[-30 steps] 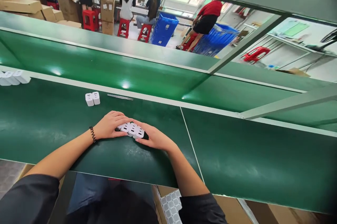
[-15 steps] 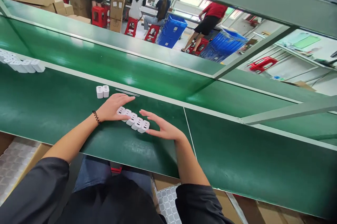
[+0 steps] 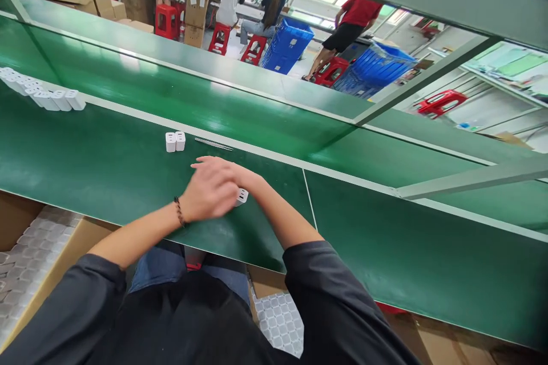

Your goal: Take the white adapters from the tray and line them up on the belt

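Note:
My left hand [image 3: 209, 196], blurred by motion, lies across the row of white power adapters and hides most of it. Only the adapter [image 3: 242, 196] at the row's right end shows, close beside the left fingers. Behind the left hand, my right hand [image 3: 222, 166] reaches left along the far side of the row. Its visible fingertips are stretched out and apart; the rest of it is covered. Farther left stand two more white adapters [image 3: 175, 141], side by side and upright. A pair of thin tweezers [image 3: 213, 144] rests beside them.
A larger group of white adapters [image 3: 51, 96] stands at the far left of the green bench [image 3: 107, 165]. A pale ledge and metal frame [image 3: 428, 76] rise behind. Boxes with octagonal-celled trays [image 3: 280, 322] sit below the front edge. Several people work beyond.
My right hand has swept left along the far side of the adapter row. My left hand has moved right and nearer, crossing in front of it. The view has shifted slightly.

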`<move>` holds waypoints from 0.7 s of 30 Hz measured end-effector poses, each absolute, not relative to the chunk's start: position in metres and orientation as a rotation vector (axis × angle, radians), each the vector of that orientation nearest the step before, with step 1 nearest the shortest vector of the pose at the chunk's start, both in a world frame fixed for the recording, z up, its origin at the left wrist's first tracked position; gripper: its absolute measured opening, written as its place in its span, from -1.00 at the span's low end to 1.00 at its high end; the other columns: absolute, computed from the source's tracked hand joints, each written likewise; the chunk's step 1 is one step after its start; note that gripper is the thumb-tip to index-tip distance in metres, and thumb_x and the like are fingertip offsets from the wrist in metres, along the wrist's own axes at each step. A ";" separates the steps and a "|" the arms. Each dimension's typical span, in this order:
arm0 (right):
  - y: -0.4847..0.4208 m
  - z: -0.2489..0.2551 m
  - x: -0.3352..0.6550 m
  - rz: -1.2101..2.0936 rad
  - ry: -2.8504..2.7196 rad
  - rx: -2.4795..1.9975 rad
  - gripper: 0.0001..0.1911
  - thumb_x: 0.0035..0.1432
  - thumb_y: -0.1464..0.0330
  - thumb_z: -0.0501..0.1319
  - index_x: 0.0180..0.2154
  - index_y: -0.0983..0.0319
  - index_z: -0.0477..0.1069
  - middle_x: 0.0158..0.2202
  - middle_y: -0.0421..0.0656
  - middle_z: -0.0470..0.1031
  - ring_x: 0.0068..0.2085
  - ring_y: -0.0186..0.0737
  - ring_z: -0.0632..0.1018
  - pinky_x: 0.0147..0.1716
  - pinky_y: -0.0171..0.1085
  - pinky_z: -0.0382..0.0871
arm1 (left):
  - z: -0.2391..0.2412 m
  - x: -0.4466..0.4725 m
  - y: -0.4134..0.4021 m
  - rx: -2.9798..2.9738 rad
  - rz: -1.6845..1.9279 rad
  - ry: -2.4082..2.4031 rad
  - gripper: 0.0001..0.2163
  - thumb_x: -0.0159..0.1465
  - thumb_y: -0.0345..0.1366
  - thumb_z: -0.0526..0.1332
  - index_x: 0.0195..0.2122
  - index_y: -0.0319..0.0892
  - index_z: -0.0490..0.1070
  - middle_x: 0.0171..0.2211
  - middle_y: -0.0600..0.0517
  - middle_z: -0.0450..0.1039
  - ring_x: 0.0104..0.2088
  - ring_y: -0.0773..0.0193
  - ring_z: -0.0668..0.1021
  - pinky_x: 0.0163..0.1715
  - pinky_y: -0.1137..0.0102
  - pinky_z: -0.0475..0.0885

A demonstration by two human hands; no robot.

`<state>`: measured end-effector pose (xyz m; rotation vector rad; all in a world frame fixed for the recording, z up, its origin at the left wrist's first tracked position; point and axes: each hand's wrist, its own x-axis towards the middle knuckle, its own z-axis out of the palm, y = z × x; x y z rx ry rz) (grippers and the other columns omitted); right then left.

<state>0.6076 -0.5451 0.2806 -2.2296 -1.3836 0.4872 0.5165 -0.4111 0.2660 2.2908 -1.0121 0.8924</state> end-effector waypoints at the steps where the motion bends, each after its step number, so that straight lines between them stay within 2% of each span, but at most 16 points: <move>1: -0.545 0.282 0.610 0.493 -1.388 -2.229 -0.54 0.35 0.27 0.12 0.24 0.20 0.32 0.31 -0.02 0.26 0.30 -0.01 0.31 0.33 0.00 0.15 | 0.263 0.503 -0.427 2.317 0.872 -1.170 -0.88 0.37 -0.32 0.13 -0.22 -0.08 0.47 -0.17 -0.01 0.52 0.00 0.12 0.47 0.08 0.12 0.32; 3: -0.543 0.286 0.613 0.521 -1.413 -2.243 -0.53 0.37 0.25 0.10 0.25 0.23 0.30 0.30 0.02 0.27 0.26 -0.04 0.36 0.29 -0.04 0.20 | 0.255 0.487 -0.454 2.354 0.911 -1.415 -0.83 0.38 -0.42 0.10 -0.16 -0.10 0.48 -0.19 0.02 0.54 -0.06 0.20 0.50 0.00 0.21 0.34; 6: -0.541 0.289 0.614 0.587 -1.419 -2.256 -0.59 0.34 0.26 0.14 0.15 0.26 0.39 0.17 0.01 0.40 0.12 -0.09 0.48 0.18 -0.10 0.32 | 0.241 0.487 -0.473 2.474 0.967 -1.525 -0.77 0.39 -0.49 0.06 -0.08 -0.24 0.49 -0.16 -0.08 0.55 0.04 0.15 0.47 -0.04 0.23 0.35; 10: -0.544 0.289 0.613 0.590 -1.360 -2.296 -0.66 0.31 0.25 0.16 0.04 0.26 0.45 0.04 -0.01 0.47 -0.02 -0.07 0.52 0.05 -0.08 0.39 | 0.236 0.500 -0.465 2.556 0.935 -1.535 -0.80 0.38 -0.50 0.08 -0.15 -0.31 0.51 -0.14 -0.16 0.55 0.07 0.07 0.46 -0.08 0.21 0.33; 13: -0.547 0.287 0.614 0.586 -1.340 -2.301 -0.67 0.30 0.24 0.16 0.02 0.25 0.45 0.03 -0.01 0.47 -0.03 -0.07 0.52 0.02 -0.09 0.39 | 0.238 0.500 -0.457 2.559 0.920 -1.557 -0.78 0.40 -0.50 0.06 -0.11 -0.26 0.50 -0.10 -0.12 0.54 0.03 0.12 0.47 -0.07 0.23 0.32; 16: -0.548 0.284 0.614 0.589 -1.325 -2.295 -0.67 0.30 0.23 0.17 0.02 0.25 0.45 0.03 -0.01 0.47 -0.03 -0.09 0.52 0.03 -0.11 0.38 | 0.238 0.499 -0.459 2.549 0.901 -1.564 -0.77 0.42 -0.49 0.04 -0.05 -0.24 0.48 -0.17 -0.08 0.54 -0.01 0.15 0.48 -0.08 0.24 0.30; 21: -0.549 0.280 0.613 0.579 -1.276 -2.288 -0.66 0.29 0.21 0.18 0.02 0.23 0.45 0.06 -0.03 0.48 0.00 -0.10 0.52 0.07 -0.11 0.36 | 0.233 0.510 -0.471 2.558 0.858 -1.506 -0.77 0.42 -0.49 0.03 -0.17 -0.24 0.50 -0.24 -0.08 0.52 -0.12 0.17 0.49 -0.15 0.24 0.28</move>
